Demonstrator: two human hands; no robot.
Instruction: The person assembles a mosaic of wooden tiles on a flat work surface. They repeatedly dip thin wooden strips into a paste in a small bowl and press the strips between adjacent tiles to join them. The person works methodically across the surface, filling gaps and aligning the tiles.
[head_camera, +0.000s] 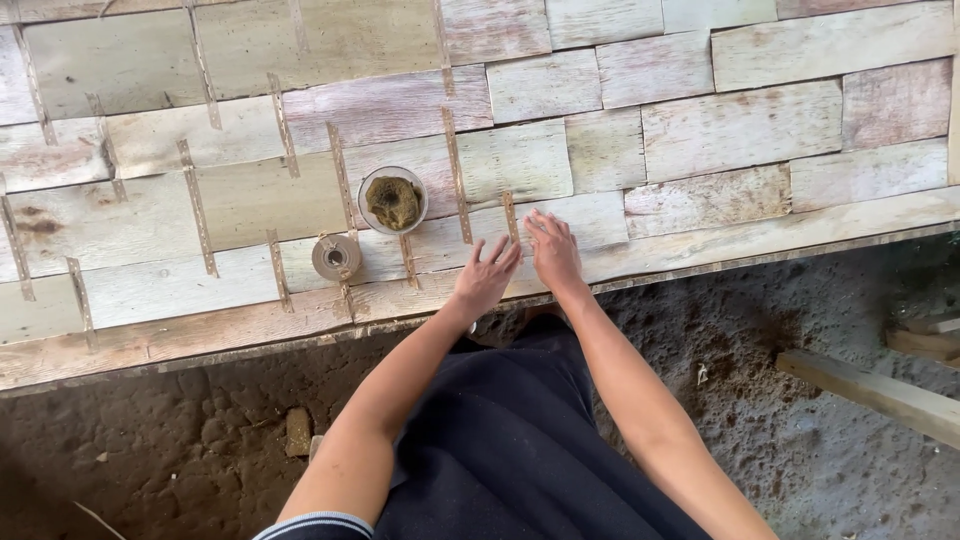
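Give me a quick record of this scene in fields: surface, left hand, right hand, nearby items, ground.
surface: flat sheet of pale wood veneer pieces joined by brown tape strips
left hand: left hand flat on the veneer near the front edge, fingers spread
right hand: right hand pressing down beside a short tape strip
nearby items: round bowl with a brownish wet sponge-like lump; tape roll left of the hands
ground: bare dirt floor, wooden plank at right
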